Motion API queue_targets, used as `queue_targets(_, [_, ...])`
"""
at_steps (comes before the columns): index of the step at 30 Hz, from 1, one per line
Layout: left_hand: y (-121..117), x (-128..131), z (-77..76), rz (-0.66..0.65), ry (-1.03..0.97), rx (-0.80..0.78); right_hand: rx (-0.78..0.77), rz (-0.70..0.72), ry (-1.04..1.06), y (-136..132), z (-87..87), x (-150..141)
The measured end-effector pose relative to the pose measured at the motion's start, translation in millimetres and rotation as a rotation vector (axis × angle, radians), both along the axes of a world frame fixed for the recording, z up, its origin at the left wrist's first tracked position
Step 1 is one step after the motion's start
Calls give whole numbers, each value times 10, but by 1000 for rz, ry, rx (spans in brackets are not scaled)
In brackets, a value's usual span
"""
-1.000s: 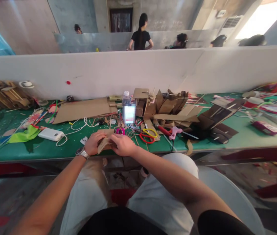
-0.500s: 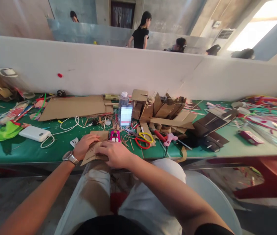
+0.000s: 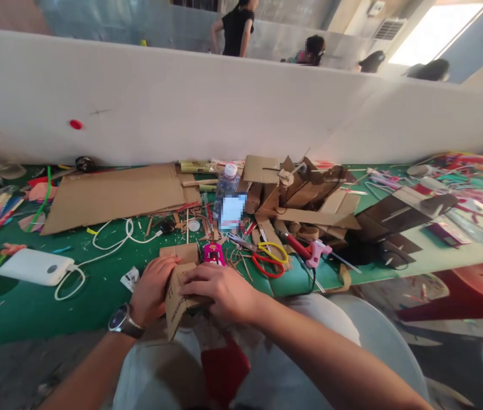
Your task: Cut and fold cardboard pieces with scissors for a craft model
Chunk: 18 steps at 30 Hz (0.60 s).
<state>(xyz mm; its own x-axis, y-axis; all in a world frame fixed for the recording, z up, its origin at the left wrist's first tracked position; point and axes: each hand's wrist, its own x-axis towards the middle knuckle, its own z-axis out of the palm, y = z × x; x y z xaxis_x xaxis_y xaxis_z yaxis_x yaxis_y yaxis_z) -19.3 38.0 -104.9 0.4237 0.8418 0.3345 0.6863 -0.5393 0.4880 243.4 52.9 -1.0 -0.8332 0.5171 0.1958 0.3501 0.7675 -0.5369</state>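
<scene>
A small piece of brown cardboard (image 3: 176, 300) with printed marks is gripped between both hands at the near edge of the green table (image 3: 32, 307). My left hand (image 3: 152, 289), with a wristwatch (image 3: 121, 322) on its wrist, clasps the piece's left side. My right hand (image 3: 220, 289) lies curled over its top and right side. A second small cardboard square (image 3: 184, 252) lies just beyond the hands, beside a pink utility knife (image 3: 213, 253).
Red and yellow scissors (image 3: 270, 257), a pink glue gun (image 3: 315, 251) and a water bottle (image 3: 228, 193) lie ahead. A cardboard sheet (image 3: 113, 193) and cardboard structures (image 3: 305, 191) fill the middle. A white power bank (image 3: 36, 266) with cable sits left. People stand behind the white partition (image 3: 207, 108).
The view has tilted down and come closer to the table. Both hands have kept their hold and turned the cardboard piece more upright at the table's edge.
</scene>
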Motion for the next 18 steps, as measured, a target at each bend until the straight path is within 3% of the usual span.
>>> queue_targets(9, [40, 15, -27, 36, 74, 46, 73, -103, 136, -181, -204, -62])
queue_targets(18, [92, -17, -32, -2, 39, 142, 175, -111, 190, -49, -203, -233])
